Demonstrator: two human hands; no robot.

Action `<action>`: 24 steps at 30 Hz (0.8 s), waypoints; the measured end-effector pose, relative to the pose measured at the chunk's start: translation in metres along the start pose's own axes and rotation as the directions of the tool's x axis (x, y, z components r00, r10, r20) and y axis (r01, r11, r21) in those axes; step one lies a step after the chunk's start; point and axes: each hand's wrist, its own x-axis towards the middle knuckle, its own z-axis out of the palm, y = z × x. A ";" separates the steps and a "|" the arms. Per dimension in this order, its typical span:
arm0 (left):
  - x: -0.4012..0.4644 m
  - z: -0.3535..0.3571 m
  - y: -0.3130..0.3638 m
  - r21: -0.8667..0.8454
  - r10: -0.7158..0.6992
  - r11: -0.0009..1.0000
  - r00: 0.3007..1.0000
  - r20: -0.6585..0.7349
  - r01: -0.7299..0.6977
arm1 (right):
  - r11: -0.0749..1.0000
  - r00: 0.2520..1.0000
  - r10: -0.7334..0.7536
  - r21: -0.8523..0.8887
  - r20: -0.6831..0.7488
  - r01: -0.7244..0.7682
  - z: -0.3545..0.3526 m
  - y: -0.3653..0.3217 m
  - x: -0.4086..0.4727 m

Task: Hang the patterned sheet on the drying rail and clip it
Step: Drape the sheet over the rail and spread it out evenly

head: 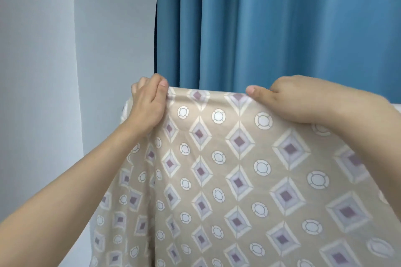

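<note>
Patterned sheet | top fold held high before blue curtain | left hand, right hand pinching fold, fingers curled | rail unseen | advice: keep edge taut, level, drape evenly.

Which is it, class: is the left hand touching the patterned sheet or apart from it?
Touching. In the head view the left hand grips the top edge of the patterned sheet, thumb in front and fingers curled over behind.

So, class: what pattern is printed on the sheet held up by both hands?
The sheet is beige with purple-centred diamonds and white rings, seen in the head view.
</note>
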 end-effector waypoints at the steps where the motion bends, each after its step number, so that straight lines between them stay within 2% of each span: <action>1: 0.002 0.000 0.006 0.005 0.038 0.999 0.999 0.029 -0.038 | 1.000 1.000 -0.028 0.002 -0.010 0.028 -0.001 0.005 -0.003; 3: 0.008 -0.002 0.023 -0.013 0.132 0.991 0.979 0.156 -0.132 | 0.996 0.996 -0.064 -0.065 -0.070 0.059 0.004 0.009 -0.009; 6: 0.013 0.001 0.057 -0.055 0.292 0.954 0.872 0.393 -0.295 | 0.975 0.970 -0.099 -0.218 -0.221 0.049 0.015 0.010 -0.016; 9: 0.013 0.014 0.083 -0.031 0.338 0.927 0.793 0.507 -0.375 | 0.929 0.885 -0.172 -0.370 -0.433 0.000 0.034 0.013 -0.014; 12: 0.010 0.032 0.083 0.031 0.452 0.858 0.783 0.427 -0.513 | 0.900 0.777 -0.248 -0.434 -0.579 -0.037 0.050 0.020 -0.014; 15: 0.003 0.047 0.070 0.035 0.614 0.773 0.760 0.214 -0.634 | 0.902 0.749 -0.207 -0.420 -0.629 -0.104 0.063 0.027 -0.018; 18: -0.002 0.054 0.060 0.069 0.627 0.768 0.769 0.123 -0.637 | 0.913 0.721 -0.093 -0.349 -0.687 -0.214 0.070 0.030 -0.034; 20: -0.007 0.056 0.058 0.083 0.635 0.763 0.768 0.085 -0.641 | 0.917 0.651 0.009 -0.253 -0.759 -0.308 0.071 0.038 -0.050; 22: -0.013 0.056 0.062 0.073 0.638 0.763 0.767 0.067 -0.642 | 0.933 0.609 0.052 -0.179 -0.791 -0.312 0.071 0.051 -0.062; 24: -0.015 0.053 0.069 0.065 0.632 0.769 0.772 0.066 -0.636 | 0.953 0.606 0.055 -0.138 -0.793 -0.268 0.070 0.057 -0.069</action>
